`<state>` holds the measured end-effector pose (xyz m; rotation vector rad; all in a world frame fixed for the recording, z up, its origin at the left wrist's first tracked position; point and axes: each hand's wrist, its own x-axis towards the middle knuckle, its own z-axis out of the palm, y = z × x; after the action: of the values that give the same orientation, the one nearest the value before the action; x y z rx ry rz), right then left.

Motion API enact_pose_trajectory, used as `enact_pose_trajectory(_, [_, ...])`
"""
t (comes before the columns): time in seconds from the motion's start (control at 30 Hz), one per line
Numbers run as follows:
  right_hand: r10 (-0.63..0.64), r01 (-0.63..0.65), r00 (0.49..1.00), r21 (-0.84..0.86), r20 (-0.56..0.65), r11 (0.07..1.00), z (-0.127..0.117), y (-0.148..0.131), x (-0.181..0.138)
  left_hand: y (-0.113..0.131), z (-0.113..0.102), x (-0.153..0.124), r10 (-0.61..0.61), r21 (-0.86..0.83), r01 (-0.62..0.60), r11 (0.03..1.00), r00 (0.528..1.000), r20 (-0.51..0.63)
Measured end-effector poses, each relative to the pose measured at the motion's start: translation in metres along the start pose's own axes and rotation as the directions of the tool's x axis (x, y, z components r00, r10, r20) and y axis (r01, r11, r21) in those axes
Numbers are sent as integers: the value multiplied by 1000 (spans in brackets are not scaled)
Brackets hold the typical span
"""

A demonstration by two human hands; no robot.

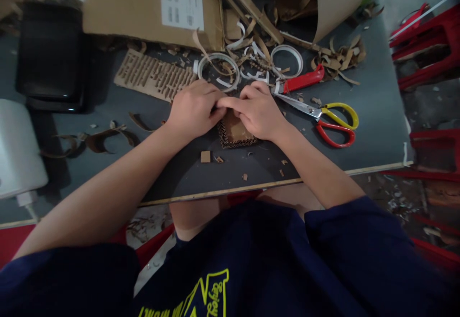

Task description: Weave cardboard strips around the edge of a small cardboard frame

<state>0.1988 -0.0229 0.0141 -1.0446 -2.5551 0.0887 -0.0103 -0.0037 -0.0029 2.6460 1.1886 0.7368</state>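
Note:
A small square cardboard tray [237,132] with a rim of corrugated strip lies on the dark table in front of me. My left hand [197,108] is closed at its far left corner, fingers curled and thumb pressed inward. Over its far and right side my right hand [258,111] is closed too, its index finger reaching across to the left thumb. The fingertips meet at the tray's far rim, and what lies between them is hidden. A little cardboard square [205,157] rests nearer to me.
Scissors [316,112] and a red-handled cutter [302,80] lie right of my hands. Beyond are tape rolls [287,61], a ridged cardboard sheet [153,75] and a large cardboard box [125,5]. A black case [50,53] and a white device [17,149] stand left.

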Motion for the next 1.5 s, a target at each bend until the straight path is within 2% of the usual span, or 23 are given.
enact_pose_trajectory(0.07, [30,-30,1000,55,-5,998,-2,2,-1,0,2,0,5,7,-5,1000,1000,-21])
enact_pose_trajectory(0.17, [150,-137,987,189,-59,972,-12,10,-4,0,5,1,-5,18,6,1000,999,-47])
enact_pose_trajectory(0.23, [220,-197,970,201,-99,960,-23,13,-4,1,5,2,-9,10,10,1000,999,-48])
enact_pose_trajectory(0.4, [185,-184,983,51,-13,982,-41,-2,-5,4,1,3,-4,10,5,1000,1000,-25])
enact_pose_trajectory(0.6, [199,-199,980,7,-22,980,-33,-30,-7,7,2,-2,-27,25,28,999,999,-45])
enact_pose_trajectory(0.77, [196,-208,975,116,108,971,-31,-15,-2,4,4,-3,29,52,-24,998,994,-105])
enact_pose_trajectory(0.87, [262,-271,962,190,72,944,-39,-2,-3,0,-1,0,-3,-11,2,1000,991,-136])
enact_pose_trajectory(0.9, [297,-304,953,201,64,931,-41,1,-3,-2,-4,1,9,-51,-16,999,991,-136])
enact_pose_trajectory(0.97, [333,-347,938,210,100,914,-44,4,-5,-6,-9,3,113,-146,-127,981,989,-100])
enact_pose_trajectory(1.07, [285,-320,942,223,174,921,-42,6,-4,-11,-14,4,290,-259,-281,924,957,-1])
enact_pose_trajectory(1.17, [188,-234,966,293,177,927,-36,10,5,-12,-15,1,269,-266,-246,932,962,53])
enact_pose_trajectory(1.23, [127,-178,979,356,162,917,-33,14,10,-12,-13,0,243,-244,-220,945,968,69])
enact_pose_trajectory(1.3, [119,-145,989,391,91,909,-31,18,12,-13,-10,-1,231,-225,-208,952,969,82])
enact_pose_trajectory(1.43, [229,-171,966,367,-122,914,-26,25,2,-16,-8,1,174,-206,-150,967,980,100])
enact_pose_trajectory(1.5, [266,-199,952,356,-151,913,-20,27,-3,-18,-9,2,149,-191,-129,973,984,96])
